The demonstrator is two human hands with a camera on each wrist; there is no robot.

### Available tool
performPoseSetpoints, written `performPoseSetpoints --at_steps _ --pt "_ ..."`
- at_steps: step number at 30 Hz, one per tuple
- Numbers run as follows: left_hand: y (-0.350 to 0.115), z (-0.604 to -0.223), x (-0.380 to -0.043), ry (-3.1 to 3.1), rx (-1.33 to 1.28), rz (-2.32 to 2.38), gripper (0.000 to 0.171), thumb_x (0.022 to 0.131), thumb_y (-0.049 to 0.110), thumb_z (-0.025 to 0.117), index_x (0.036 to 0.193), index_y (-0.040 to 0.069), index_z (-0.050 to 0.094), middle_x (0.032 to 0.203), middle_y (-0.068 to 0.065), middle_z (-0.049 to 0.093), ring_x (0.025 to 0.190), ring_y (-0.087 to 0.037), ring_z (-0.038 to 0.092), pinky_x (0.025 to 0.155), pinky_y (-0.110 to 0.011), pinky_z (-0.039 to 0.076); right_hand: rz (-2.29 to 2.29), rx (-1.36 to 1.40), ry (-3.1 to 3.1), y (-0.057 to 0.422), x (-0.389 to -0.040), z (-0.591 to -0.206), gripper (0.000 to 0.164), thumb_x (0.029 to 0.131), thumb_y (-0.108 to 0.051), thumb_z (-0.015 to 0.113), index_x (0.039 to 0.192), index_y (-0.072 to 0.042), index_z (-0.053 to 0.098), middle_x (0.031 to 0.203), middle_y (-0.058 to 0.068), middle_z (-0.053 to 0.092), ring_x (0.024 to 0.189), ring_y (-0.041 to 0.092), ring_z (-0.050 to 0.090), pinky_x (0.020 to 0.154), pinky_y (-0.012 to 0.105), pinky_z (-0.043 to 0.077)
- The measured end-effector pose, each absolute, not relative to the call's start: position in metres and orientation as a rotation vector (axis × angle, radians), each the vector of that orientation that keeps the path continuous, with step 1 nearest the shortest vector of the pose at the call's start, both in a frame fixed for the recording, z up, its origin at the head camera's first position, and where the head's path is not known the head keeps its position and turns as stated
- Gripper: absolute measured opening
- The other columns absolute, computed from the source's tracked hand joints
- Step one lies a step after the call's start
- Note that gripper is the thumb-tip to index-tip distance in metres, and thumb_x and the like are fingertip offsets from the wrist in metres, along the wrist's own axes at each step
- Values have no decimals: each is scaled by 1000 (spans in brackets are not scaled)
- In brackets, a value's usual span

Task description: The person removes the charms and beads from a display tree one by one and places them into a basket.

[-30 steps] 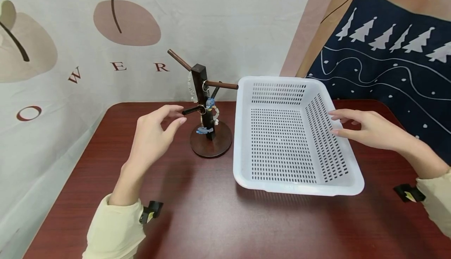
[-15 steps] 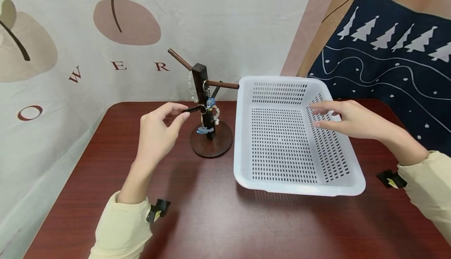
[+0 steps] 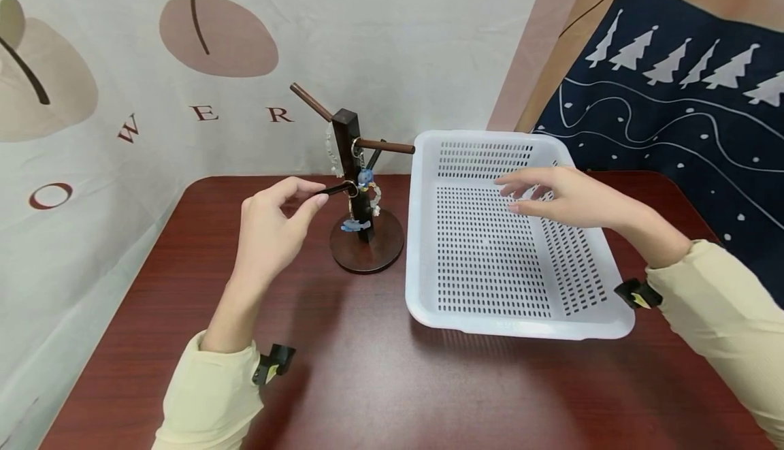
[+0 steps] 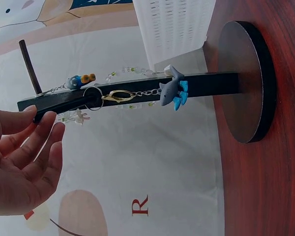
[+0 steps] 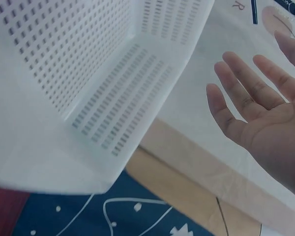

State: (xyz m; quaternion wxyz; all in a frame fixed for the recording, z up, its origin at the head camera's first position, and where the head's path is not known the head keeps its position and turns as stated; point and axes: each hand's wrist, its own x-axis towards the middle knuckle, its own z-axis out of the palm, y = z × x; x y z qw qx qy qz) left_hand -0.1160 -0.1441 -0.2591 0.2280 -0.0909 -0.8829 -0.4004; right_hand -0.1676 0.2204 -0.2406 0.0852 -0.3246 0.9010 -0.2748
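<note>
In the head view a dark wooden stand (image 3: 347, 125) with several pegs rises from a round base (image 3: 367, 256). My left hand (image 3: 269, 232) pinches the tip of its short front peg (image 3: 339, 188) between thumb and forefinger. From that peg hangs a shark keychain (image 4: 169, 92), its ring (image 4: 94, 98) looped round the wood. A blue figure keychain (image 3: 365, 178) dangles from the right-hand peg (image 3: 386, 146), and clear beaded strings (image 3: 331, 150) hang on the stand too. My right hand (image 3: 560, 195), fingers relaxed and holding nothing, hovers over the white basket (image 3: 520, 328).
The perforated basket sits right of the stand, its left rim near the right peg's tip. Both stand on a reddish-brown table (image 3: 380, 382). Printed cloth (image 3: 416, 41) hangs close behind, with a navy tree-patterned cloth (image 3: 674, 130) at the right.
My left hand has moved slightly right and taken hold of the front peg's tip. The right hand has travelled left from the basket's right edge to above its middle.
</note>
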Motion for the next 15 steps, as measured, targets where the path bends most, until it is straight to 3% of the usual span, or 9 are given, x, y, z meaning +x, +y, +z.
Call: performPoseSetpoints --at_steps 15 --pt "-145 -258 -116 -2460 -221 -1136 12 83 10 67 93 5 70 83 -7 69 67 -14 57 61 -21 40 -891 -1083 2562 177 -186 -241 36 88 -13 60 123 -4 55 108 8 62 95 20 57 82 39 47"
